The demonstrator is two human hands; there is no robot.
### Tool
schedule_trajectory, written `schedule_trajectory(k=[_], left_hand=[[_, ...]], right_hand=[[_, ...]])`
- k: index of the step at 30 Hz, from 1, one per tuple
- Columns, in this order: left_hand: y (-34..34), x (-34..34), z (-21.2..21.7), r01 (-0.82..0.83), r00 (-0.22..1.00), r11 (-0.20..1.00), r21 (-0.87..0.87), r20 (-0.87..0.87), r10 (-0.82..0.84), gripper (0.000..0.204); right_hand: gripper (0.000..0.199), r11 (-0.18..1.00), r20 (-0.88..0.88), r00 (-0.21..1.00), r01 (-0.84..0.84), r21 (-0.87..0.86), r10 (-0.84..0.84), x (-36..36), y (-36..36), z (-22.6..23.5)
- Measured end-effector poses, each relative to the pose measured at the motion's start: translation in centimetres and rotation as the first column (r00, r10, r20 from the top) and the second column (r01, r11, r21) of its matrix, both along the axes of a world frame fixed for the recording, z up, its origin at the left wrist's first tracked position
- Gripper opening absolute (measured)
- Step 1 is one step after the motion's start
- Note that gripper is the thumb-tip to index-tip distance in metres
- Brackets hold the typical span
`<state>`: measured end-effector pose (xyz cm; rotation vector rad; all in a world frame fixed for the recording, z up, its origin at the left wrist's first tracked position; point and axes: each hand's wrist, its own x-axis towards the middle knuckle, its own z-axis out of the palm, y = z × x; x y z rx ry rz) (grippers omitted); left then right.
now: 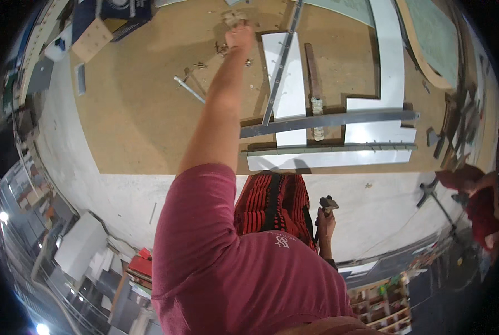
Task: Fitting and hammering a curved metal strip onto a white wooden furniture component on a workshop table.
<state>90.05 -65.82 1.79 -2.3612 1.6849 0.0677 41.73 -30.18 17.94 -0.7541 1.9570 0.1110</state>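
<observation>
My left arm reaches far across the brown work board. At its far side, my left hand (pixel 239 38) has its fingers drawn together at a pale, crumpled-looking clump (pixel 234 18). What the fingers hold, if anything, is too small and blurred to make out. Small metal pieces (pixel 221 50) lie scattered just left of the wrist. Low at my right side, beside the apron (pixel 272 204), my right hand (pixel 325 225) is closed around the handle of a hand tool with a dark head (pixel 328 203). The tool's exact kind is unclear.
White panel strips (pixel 288 72) lie on the board (pixel 149 111). Long grey metal bars (pixel 328 121) cross them, and a brush-like tool (pixel 314 72) lies between. A dark box (pixel 115 17) stands far left. Another person in red (pixel 481 206) is at the right edge.
</observation>
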Motion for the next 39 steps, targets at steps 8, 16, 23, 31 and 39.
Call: schedule_trajectory(k=[8,16,23,31,39], left_hand=[[2.1,0.5,1.8,-0.196,0.907,0.789,-0.582,-0.414,-0.08,0.018],[13.4,-22.2,10.2,-0.53,-0.503,0.746,0.403,-0.858,0.106,0.014],[16.3,-37.3,6.4,-0.372,0.051,0.928,-0.012,-0.999,0.008,0.027],[15.3,-41.2,2.5,-0.21,0.447,0.927,-0.311,-0.874,-0.192,0.019],[15.4,-42.8,0.9,-0.161,0.616,0.901,-0.403,-0.754,-0.228,0.015]], right_hand=[[0.046,0.991,-0.109,0.985,-0.133,-0.005,0.132,-1.7,2.2,-2.9],[0.05,0.977,-0.046,0.985,-0.169,-0.131,0.165,-3.5,2.9,-3.7],[0.045,0.988,0.053,0.991,-0.116,-0.104,0.122,-7.3,4.4,-5.8],[0.043,0.991,0.006,1.0,0.007,-0.133,-0.007,-11.7,6.8,-7.5],[0.044,0.986,0.043,0.998,0.061,-0.153,-0.055,-15.1,8.4,-8.7]])
